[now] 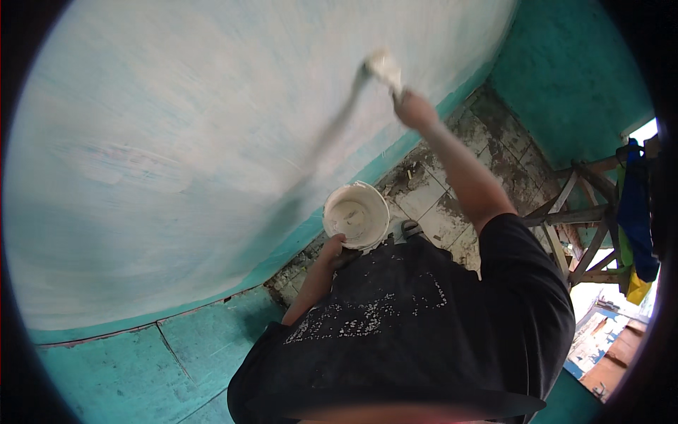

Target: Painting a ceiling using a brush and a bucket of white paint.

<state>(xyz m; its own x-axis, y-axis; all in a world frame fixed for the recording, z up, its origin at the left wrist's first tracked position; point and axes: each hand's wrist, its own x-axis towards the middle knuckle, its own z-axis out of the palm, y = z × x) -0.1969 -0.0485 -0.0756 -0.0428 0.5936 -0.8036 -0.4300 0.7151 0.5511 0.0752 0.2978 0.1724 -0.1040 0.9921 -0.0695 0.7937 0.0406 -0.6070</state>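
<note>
My right hand (413, 109) is closed round the handle of a paintbrush (385, 68), its arm stretched out ahead. The brush head is coated in whitish paint and is at the wall (233, 106), which carries streaky white paint over turquoise. In front of my body, my left hand (335, 251) grips the rim of a white bucket (381, 201), thumb over the edge. Some pale paint (349, 218) shows at the bottom of the bucket. The fingers under the bucket are hidden.
Dirty, paint-splashed floor tiles (438, 212) lie below me. A turquoise band runs along the wall's foot, and another turquoise wall (565, 78) meets it at the right. Wooden framing (590, 212) with blue and yellow cloth (639, 219) stands at the right.
</note>
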